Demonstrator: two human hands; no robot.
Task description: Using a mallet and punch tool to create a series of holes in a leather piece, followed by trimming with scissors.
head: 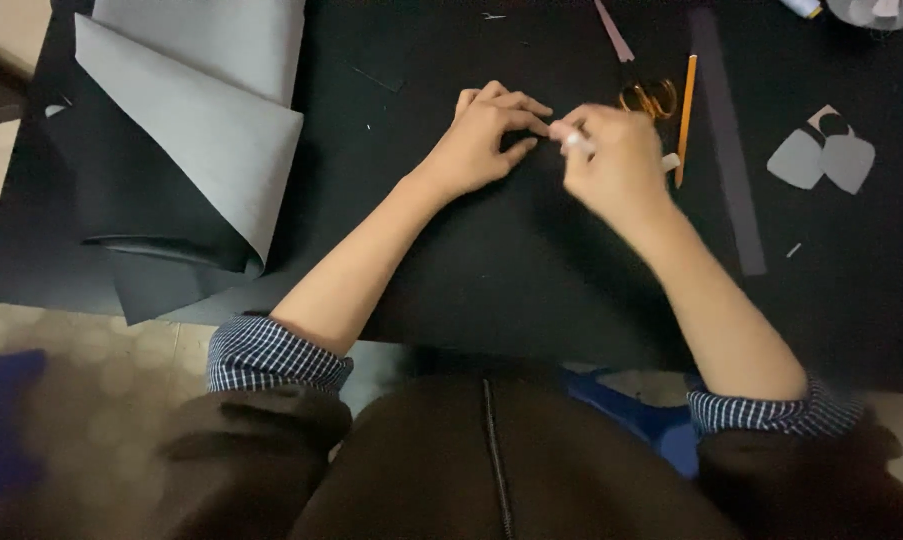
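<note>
The person sat at a bench (pixel 492 290) covered with a big black sheet. Both hands met near the middle of it. The left hand (pixel 487 140) lay with its fingers (pixel 520 106) curled down on the black sheet, and they looked closed around something very small, too small to make out. The right hand (pixel 617 165) was blurry. Its fingers were pinched around a small white stick-like thing (pixel 572 140), maybe a piece of chalk or a glue stick; it was hard to tell which.

Some cutting looked done already. Two grey cut-out paper shapes (pixel 824 155) lay well off on the right side, and a long grey paper strip (pixel 732 150) lay just beside a thin orange pencil (pixel 685 115). The orange-handled scissors (pixel 650 98) rested near the right hand, not in use. A big folded sheet of grey and black paper (pixel 187 150) sat on the left, still whole. So the work seemed to be in the middle, with plenty of paper left.
</note>
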